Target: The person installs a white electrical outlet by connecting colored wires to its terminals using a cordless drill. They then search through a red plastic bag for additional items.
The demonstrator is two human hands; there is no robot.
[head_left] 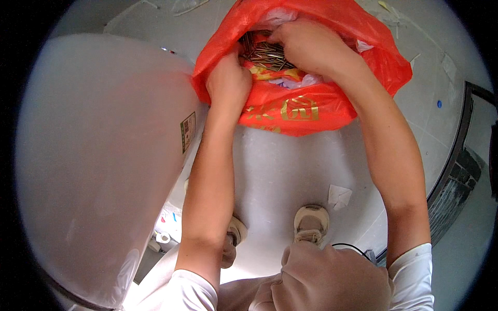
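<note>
A large red plastic bag (332, 98) with gold print gapes in front of me. Within it lies a heap of thin brass-coloured fasteners (272, 57), screws or nails by their shape, next to crumpled clear plastic (277, 18) and a yellow-and-red wrapper (275, 73). My left hand (230, 78) reaches in at the bag's left side, fingers curled and their tips hidden. Over the far right of the heap, my right hand (308, 46) is closed with its fingertips pinched. What either hand grips is hidden.
To my left stands a big pale, smooth-sided object (104, 155) with a small label (188, 132). A scrap of white paper (340, 196) lies on the grey floor near my shoe (311, 224). A dark-framed panel (456, 155) is at the right, and a blue cap (439, 103) lies nearby.
</note>
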